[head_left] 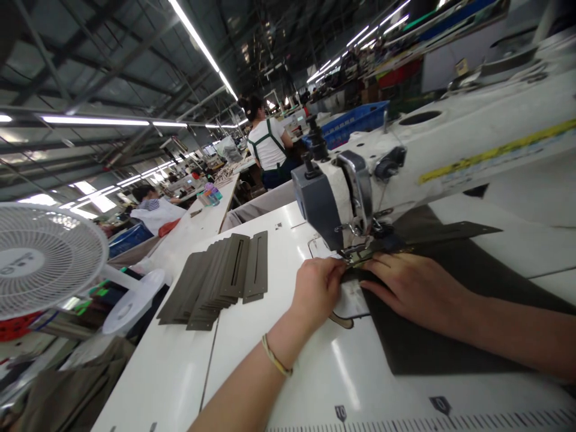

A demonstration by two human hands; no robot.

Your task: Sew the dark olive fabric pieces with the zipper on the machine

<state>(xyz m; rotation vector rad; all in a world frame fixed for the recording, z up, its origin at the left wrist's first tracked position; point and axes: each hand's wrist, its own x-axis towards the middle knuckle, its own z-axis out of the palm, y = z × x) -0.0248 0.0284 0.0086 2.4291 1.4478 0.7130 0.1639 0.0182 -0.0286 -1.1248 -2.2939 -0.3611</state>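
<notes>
My left hand (317,288) is at the left of the sewing machine's (346,204) presser foot, fingers pinched together at the edge of the dark olive fabric. My right hand (411,291) lies on the large dark olive fabric panel (414,348), fingers stretched toward the presser foot and thumb apart. A narrow olive strip (463,233) with a pointed end rests on the panel behind the right hand. The needle and the fabric under the foot are mostly hidden by the foot and my fingers.
Left on the white table (265,360) lies a fanned stack of slotted olive pieces (216,276). A white fan (49,258) stands beyond the table's left edge. A printed ruler (405,423) runs along the front. A co-worker (270,147) and a blue crate (351,125) are farther back.
</notes>
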